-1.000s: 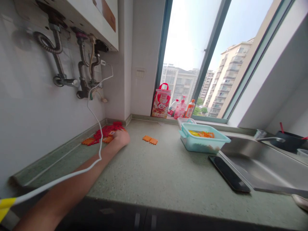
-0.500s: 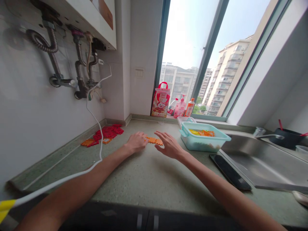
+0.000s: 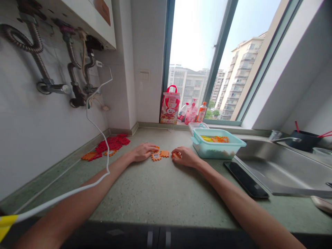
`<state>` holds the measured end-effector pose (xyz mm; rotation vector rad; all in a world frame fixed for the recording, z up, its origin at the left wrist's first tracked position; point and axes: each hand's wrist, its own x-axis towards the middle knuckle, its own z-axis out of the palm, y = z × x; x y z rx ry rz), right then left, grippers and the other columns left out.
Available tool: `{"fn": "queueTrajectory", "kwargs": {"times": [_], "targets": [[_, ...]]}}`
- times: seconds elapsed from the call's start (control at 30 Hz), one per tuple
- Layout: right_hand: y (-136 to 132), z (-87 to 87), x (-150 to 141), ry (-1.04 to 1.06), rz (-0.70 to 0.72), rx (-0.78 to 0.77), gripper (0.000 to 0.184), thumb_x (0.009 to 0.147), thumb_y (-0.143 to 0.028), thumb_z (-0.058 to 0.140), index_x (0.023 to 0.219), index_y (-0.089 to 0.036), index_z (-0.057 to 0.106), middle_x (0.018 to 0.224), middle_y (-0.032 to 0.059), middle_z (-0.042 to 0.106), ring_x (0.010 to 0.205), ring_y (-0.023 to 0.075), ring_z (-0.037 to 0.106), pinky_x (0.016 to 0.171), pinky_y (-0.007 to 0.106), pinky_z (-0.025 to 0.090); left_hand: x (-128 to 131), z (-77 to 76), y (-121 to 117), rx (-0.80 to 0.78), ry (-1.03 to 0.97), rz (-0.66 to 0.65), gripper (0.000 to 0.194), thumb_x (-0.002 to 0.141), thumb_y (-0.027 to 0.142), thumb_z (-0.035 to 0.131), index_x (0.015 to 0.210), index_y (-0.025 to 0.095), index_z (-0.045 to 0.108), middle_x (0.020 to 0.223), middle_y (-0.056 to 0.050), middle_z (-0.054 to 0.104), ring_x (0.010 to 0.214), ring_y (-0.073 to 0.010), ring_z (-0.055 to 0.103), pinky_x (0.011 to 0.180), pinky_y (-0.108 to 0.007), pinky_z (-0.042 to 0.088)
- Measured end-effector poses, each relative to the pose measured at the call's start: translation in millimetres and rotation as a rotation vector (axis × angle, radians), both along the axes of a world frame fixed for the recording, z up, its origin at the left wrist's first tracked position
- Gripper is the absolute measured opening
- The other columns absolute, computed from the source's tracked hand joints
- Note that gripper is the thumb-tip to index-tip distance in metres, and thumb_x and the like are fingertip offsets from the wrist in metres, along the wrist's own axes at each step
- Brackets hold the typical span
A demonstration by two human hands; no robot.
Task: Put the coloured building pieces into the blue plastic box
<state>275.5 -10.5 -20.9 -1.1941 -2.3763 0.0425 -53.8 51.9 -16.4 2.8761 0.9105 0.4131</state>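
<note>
Left hand point(image 3: 141, 152) flat on tabletop point(image 3: 160, 186), palm down, fingers spread loosely over the near edge of orange tiles point(image 3: 158, 155); nothing clamped in that grip. Right hand point(image 3: 184, 157) curled, grip closed round a small orange piece point(image 3: 175, 155), only partly visible. Tiles lying flat between the two hands, touching left fingertips, just beside the right. Joined tiles forming a short row, long axis running left to right. Open tabletop toward the near edge, bare and wide. Red pile point(image 3: 110, 145) well apart to the left, against the wall. Teal box point(image 3: 215, 148) just right of the right hand; phone point(image 3: 245, 180) and sink point(image 3: 282, 169) beyond. White cable point(image 3: 103, 173) draped over left forearm.
</note>
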Motion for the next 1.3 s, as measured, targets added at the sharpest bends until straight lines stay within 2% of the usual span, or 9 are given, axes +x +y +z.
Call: {"fn": "queueTrajectory", "kwargs": {"times": [0.13, 0.27, 0.47, 0.67, 0.8, 0.93, 1.03, 1.17, 1.3], "targets": [[0.1, 5.7, 6.9, 0.147, -0.014, 0.127, 0.02, 0.094, -0.033, 0.07, 0.11, -0.023, 0.075, 0.104, 0.0079, 0.077, 0.097, 0.0236, 0.07, 0.093, 0.037, 0.053, 16.9, 4.0, -16.8, -0.007, -0.035, -0.048, 0.046, 0.098, 0.025, 0.051, 0.14, 0.028, 0.068, 0.15, -0.005, 0.062, 0.138, -0.0235, 0.057, 0.121, -0.038, 0.039], [6.4, 1.5, -10.2, 0.342, 0.013, 0.157, 0.019, 0.101, -0.036, 0.064, 0.114, -0.024, 0.071, 0.12, 0.0093, 0.075, 0.11, 0.0225, 0.068, 0.099, 0.038, 0.053, 26.8, 5.9, -26.5, -0.02, -0.044, -0.09, 0.048, 0.096, 0.026, 0.053, 0.142, 0.028, 0.066, 0.151, -0.005, 0.061, 0.137, -0.0247, 0.057, 0.12, -0.038, 0.04], [11.1, -8.5, -24.7, 0.076, 0.1, -0.052, 0.024, 0.09, -0.033, 0.078, 0.112, -0.025, 0.076, 0.104, 0.0056, 0.077, 0.098, 0.0227, 0.069, 0.091, 0.035, 0.053, 26.6, 2.5, -23.2, -0.019, -0.096, 0.065, 0.055, 0.092, 0.04, 0.065, 0.142, 0.02, 0.061, 0.14, -0.01, 0.067, 0.127, -0.0276, 0.063, 0.112, -0.038, 0.046], [-1.3, -1.5, -19.0, 0.08, 0.008, 0.008, 0.023, 0.085, -0.027, 0.079, 0.108, -0.025, 0.077, 0.098, 0.0046, 0.076, 0.089, 0.0219, 0.067, 0.087, 0.035, 0.052, 17.6, -7.5, -10.1, 0.069, -0.084, 0.204, 0.042, 0.096, 0.051, 0.061, 0.124, 0.022, 0.072, 0.135, -0.01, 0.068, 0.123, -0.0284, 0.062, 0.109, -0.04, 0.045], [-11.3, 1.1, -42.6, 0.235, 0.09, 0.098, 0.027, 0.092, -0.029, 0.075, 0.119, -0.025, 0.072, 0.11, 0.0066, 0.076, 0.1, 0.0222, 0.068, 0.094, 0.036, 0.052, 17.4, -10.9, -7.1, 0.071, -0.093, 0.175, 0.043, 0.1, 0.054, 0.055, 0.127, 0.025, 0.072, 0.136, -0.008, 0.067, 0.124, -0.0272, 0.061, 0.11, -0.04, 0.043], [-16.4, -3.4, -69.6, 0.154, 0.272, -0.003, 0.033, 0.095, -0.032, 0.074, 0.128, -0.027, 0.07, 0.12, 0.0065, 0.075, 0.111, 0.0228, 0.067, 0.101, 0.038, 0.051, 18.7, -10.2, -4.3, 0.014, -0.136, 0.166, 0.044, 0.107, 0.047, 0.04, 0.126, 0.026, 0.075, 0.136, -0.006, 0.069, 0.125, -0.024, 0.061, 0.112, -0.038, 0.041], [-17.7, -6.1, -76.3, 0.096, 0.261, -0.066, 0.033, 0.092, -0.031, 0.075, 0.125, -0.028, 0.072, 0.116, 0.0056, 0.076, 0.109, 0.0226, 0.068, 0.101, 0.037, 0.051, 18.5, -8.9, -2.2, -0.023, -0.143, 0.176, 0.049, 0.108, 0.039, 0.033, 0.125, 0.026, 0.077, 0.136, -0.007, 0.069, 0.126, -0.0241, 0.06, 0.114, -0.038, 0.041], [-19.8, 5.3, -61.9, -0.018, 0.228, -0.016, 0.029, 0.086, -0.026, 0.077, 0.115, -0.028, 0.076, 0.11, 0.0045, 0.077, 0.102, 0.0222, 0.069, 0.098, 0.035, 0.052, 15.5, -7.3, -1.1, -0.052, -0.158, 0.191, 0.052, 0.105, 0.031, 0.032, 0.127, 0.024, 0.078, 0.138, -0.007, 0.069, 0.126, -0.0244, 0.06, 0.116, -0.039, 0.042], [-19.8, 40.1, -14.1, -0.079, 0.149, 0.213, 0.03, 0.088, -0.024, 0.072, 0.117, -0.029, 0.077, 0.116, 0.0071, 0.076, 0.105, 0.0262, 0.065, 0.101, 0.04, 0.052, 12.5, -6.4, 0.1, -0.04, -0.144, 0.125, 0.05, 0.102, 0.029, 0.036, 0.135, 0.025, 0.074, 0.142, -0.005, 0.069, 0.13, -0.0248, 0.059, 0.117, -0.042, 0.041]]}}
